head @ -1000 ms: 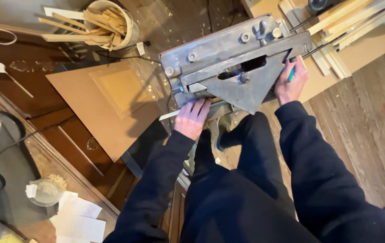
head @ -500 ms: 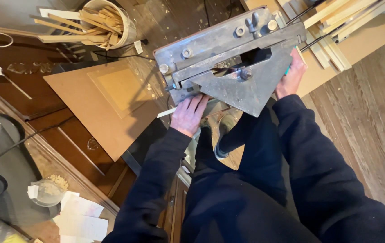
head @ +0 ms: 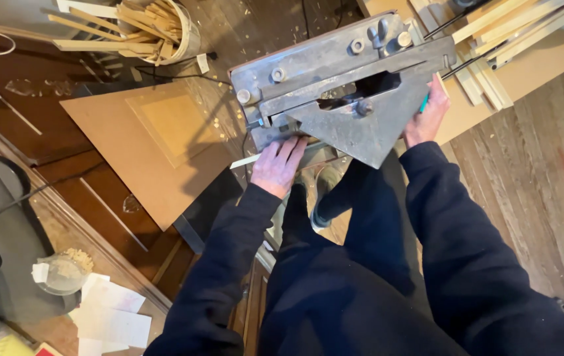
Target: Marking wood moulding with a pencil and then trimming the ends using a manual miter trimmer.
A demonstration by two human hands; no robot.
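Nearest, dark trousers (head: 348,290) and sleeves filling the bottom, cut off by the edge. Just beyond, left hand (head: 278,166) flat, fingers spread, pressing a pale strip of wood (head: 247,160) against the grey metal cutter (head: 348,99); far end of the strip hidden under the machine. Right hand (head: 425,118) against the cutter's right edge, closed around something teal, mostly hidden. One shoe (head: 325,198) half covered below. Farther left, a brown board (head: 156,142). Farthest, a bucket (head: 179,36) of wooden offcuts.
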